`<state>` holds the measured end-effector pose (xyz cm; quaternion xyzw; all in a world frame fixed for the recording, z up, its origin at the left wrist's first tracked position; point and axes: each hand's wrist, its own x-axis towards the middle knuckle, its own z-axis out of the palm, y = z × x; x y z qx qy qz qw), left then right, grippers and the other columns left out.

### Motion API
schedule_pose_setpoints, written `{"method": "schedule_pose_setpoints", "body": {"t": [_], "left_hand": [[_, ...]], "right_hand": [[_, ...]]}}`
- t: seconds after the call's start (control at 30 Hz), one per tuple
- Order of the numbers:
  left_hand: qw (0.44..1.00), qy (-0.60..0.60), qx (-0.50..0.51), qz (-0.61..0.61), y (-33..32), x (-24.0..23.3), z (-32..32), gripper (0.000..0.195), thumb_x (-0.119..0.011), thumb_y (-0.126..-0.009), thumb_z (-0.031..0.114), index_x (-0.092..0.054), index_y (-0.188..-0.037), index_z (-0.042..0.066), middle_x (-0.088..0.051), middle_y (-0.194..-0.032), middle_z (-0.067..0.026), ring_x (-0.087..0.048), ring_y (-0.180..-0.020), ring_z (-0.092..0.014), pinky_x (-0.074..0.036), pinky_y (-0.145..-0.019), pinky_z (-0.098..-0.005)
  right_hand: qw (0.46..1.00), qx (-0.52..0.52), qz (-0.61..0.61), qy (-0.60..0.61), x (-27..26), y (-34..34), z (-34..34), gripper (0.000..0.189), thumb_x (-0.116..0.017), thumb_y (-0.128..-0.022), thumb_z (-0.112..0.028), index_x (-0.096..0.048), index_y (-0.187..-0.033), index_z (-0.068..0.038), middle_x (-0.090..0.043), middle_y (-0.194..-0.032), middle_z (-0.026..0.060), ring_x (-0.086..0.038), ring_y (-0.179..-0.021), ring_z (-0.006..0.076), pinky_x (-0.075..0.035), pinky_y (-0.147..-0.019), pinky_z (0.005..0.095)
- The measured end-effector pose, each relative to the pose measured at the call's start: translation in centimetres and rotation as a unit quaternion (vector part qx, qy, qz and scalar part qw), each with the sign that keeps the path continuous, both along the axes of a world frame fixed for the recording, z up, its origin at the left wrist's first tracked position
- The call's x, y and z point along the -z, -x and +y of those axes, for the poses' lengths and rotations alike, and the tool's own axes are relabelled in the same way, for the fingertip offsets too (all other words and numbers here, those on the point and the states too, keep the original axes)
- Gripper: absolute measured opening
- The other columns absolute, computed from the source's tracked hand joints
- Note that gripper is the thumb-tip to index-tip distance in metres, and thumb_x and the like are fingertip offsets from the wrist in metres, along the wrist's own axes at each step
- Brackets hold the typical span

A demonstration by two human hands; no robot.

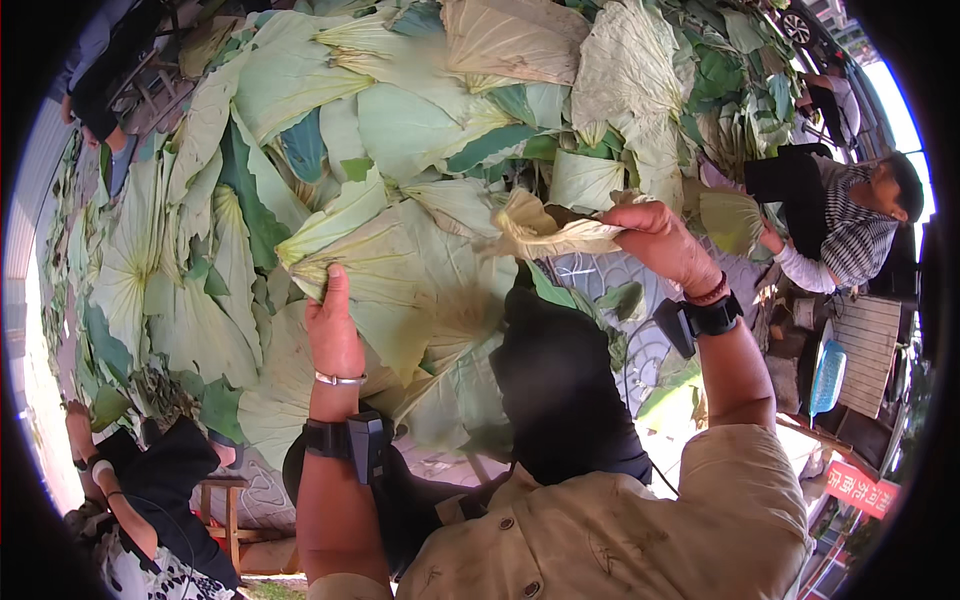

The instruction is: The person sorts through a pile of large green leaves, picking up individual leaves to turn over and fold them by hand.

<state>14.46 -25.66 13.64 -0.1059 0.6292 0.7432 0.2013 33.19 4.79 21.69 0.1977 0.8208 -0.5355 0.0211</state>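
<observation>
My left hand (334,330) pinches the gathered base of a folded, pale green lotus leaf (375,277), thumb on top. The leaf fans out to the right over my lap. My right hand (667,244) is raised to the right and grips a dry, yellowish piece of leaf (559,234) with curled edges. Beneath both hands, more large lotus leaves (457,405) drape beside my dark-clothed knee (562,375). Ahead spreads a thick heap of lotus leaves (427,127), some pale and dry, others dark green.
At the right a seated person (847,225) holds a leaf (727,217). Another person (150,510) sits at lower left near a wooden stool (232,517); a third (105,97) is at upper left. A blue plastic basket (828,375) stands by a slatted wooden surface (866,352).
</observation>
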Motion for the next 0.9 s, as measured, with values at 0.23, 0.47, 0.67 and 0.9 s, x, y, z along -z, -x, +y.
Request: {"method": "schedule_pose_setpoints", "body": {"t": [0.23, 0.47, 0.67, 0.9], "left_hand": [[0.991, -0.100, 0.087, -0.033, 1.3, -0.5, -1.9, 0.028, -0.055, -0.085, 0.018, -0.054, -0.107, 0.002, -0.056, -0.105, -0.0028, -0.049, -0.097, -0.010, -0.039, -0.083, -0.0258], [0.979, -0.136, 0.149, 0.007, 0.8, -1.5, -1.9, 0.047, -0.032, -0.092, 0.036, -0.045, -0.118, -0.001, -0.052, -0.114, -0.0075, -0.049, -0.103, -0.017, -0.038, -0.088, -0.0283], [0.981, -0.149, 0.121, 0.010, 0.3, -2.3, -1.4, 0.046, -0.047, -0.088, 0.036, -0.046, -0.117, 0.000, -0.053, -0.112, -0.0053, -0.051, -0.098, -0.015, -0.039, -0.086, -0.0290], [0.985, -0.150, -0.046, -0.073, 2.5, -1.2, -3.0, 0.047, -0.054, -0.085, 0.033, -0.043, -0.119, 0.003, -0.052, -0.113, -0.0067, -0.052, -0.099, -0.019, -0.042, -0.084, -0.0331]], "right_hand": [[0.962, -0.264, 0.053, 0.037, -0.7, 12.9, -7.3, 0.022, -0.042, -0.064, 0.007, -0.056, -0.080, 0.003, -0.055, -0.066, 0.0036, -0.048, -0.065, 0.0070, -0.040, -0.060, 0.0225], [0.954, -0.157, -0.014, -0.256, 4.7, 19.3, -13.5, 0.030, -0.044, -0.067, -0.009, -0.059, -0.092, -0.003, -0.059, -0.086, 0.0212, -0.055, -0.084, 0.0366, -0.045, -0.075, 0.0415], [0.942, -0.142, -0.065, -0.299, 5.5, 19.0, -14.9, 0.026, -0.047, -0.067, -0.010, -0.056, -0.089, -0.002, -0.058, -0.087, 0.0205, -0.055, -0.084, 0.0359, -0.044, -0.075, 0.0408], [0.943, -0.150, 0.158, -0.250, 3.5, 15.5, -15.7, 0.040, -0.058, -0.070, -0.023, -0.047, -0.101, 0.001, -0.053, -0.100, 0.0153, -0.050, -0.093, 0.0324, -0.041, -0.077, 0.0417]]}}
